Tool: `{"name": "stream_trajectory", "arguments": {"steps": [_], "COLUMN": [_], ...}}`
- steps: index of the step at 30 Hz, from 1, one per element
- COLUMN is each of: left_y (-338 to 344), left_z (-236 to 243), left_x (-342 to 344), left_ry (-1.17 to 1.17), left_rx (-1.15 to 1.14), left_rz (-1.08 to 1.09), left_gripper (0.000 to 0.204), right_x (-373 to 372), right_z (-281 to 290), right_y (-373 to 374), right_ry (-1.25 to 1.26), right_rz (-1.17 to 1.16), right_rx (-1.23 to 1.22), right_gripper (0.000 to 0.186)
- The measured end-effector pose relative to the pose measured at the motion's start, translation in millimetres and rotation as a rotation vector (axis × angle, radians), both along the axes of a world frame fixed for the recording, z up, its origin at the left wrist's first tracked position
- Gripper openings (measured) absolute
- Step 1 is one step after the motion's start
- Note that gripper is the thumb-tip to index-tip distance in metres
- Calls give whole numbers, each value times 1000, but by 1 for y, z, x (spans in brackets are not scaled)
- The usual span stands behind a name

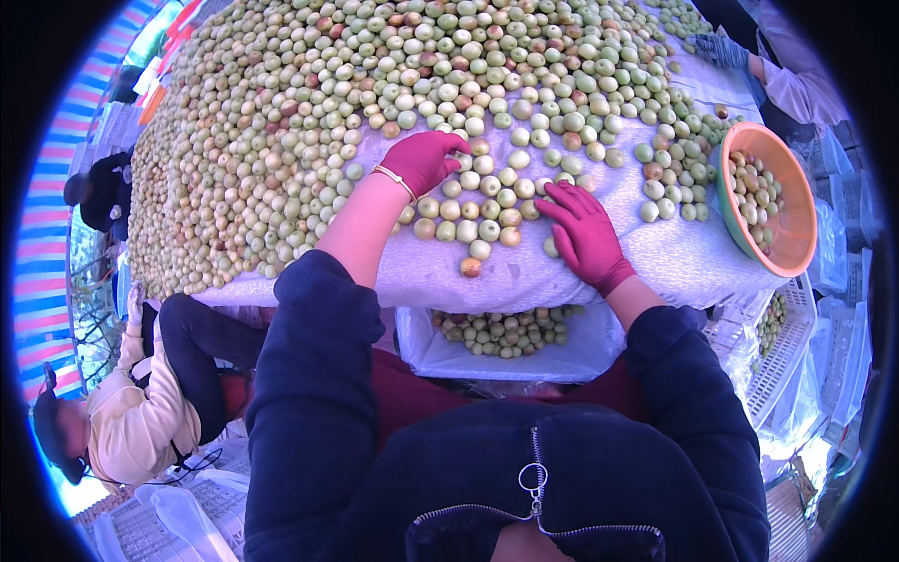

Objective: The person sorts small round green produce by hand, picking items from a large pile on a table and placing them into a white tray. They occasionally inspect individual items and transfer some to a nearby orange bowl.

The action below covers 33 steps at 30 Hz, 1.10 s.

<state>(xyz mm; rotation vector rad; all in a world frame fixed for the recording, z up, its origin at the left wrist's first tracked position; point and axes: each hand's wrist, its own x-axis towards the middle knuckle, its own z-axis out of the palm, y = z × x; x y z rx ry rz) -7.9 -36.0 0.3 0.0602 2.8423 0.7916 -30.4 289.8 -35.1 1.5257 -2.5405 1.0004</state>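
Observation:
Small round green fruits, some blushed red, cover a white padded tabletop. My left hand, in a magenta glove, has its fingers curled at the edge of a loose group of fruits near the middle; whether it grips one is hidden. My right hand, also gloved in magenta, lies open and palm down, fingers spread, at that group's right side, its fingertips near a few fruits. Below the table edge in front of me, a lined crate holds more fruit.
An orange-rimmed bowl of fruit stands at the right edge, above stacked white crates. A co-worker's gloved hand reaches in at top right. A person in cream sits at lower left; another in black is at the left.

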Motion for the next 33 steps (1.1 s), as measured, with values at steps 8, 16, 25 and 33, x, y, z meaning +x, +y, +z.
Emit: {"name": "stream_trajectory", "arguments": {"steps": [8, 16, 25, 33], "left_y": [20, 34, 57, 70], "left_z": [4, 3, -2, 54], "left_x": [-7, -15, -21, 84], "left_ry": [-184, -9, -104, -229], "left_rx": [-373, -150, -320, 1461], "left_rz": [-35, 47, -36, 423], "left_gripper": [33, 27, 29, 61], "right_x": [1, 0, 0, 0], "right_z": [1, -1, -3, -10], "right_y": [0, 0, 2, 2], "right_ry": [-1, 13, 30, 25], "right_rz": [-9, -21, -22, -13], "right_rx": [-3, -21, -39, -93], "right_gripper": [41, 40, 39, 37]}}
